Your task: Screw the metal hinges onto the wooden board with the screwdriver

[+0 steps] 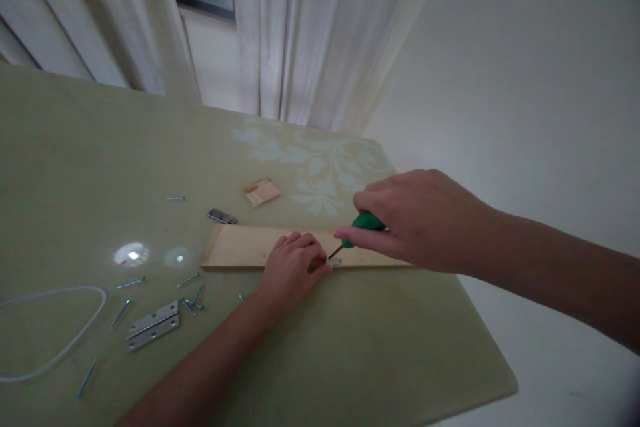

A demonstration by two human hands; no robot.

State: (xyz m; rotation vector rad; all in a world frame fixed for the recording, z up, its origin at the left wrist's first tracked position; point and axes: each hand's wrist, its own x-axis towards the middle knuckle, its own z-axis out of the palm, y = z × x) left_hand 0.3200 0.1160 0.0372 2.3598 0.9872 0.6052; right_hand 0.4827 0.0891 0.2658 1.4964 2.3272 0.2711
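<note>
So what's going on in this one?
A person's right hand grips a green-handled screwdriver, its tip at a small metal piece by the near edge of a wooden board. The left hand rests on the board, close beside the tip. A silver hinge and several loose screws lie toward the left on the table.

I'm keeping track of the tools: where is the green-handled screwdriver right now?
In the head view, just right of centre, the screwdriver is in the right hand, its tip slanting down beside the left hand at the wooden board's near edge.
</note>
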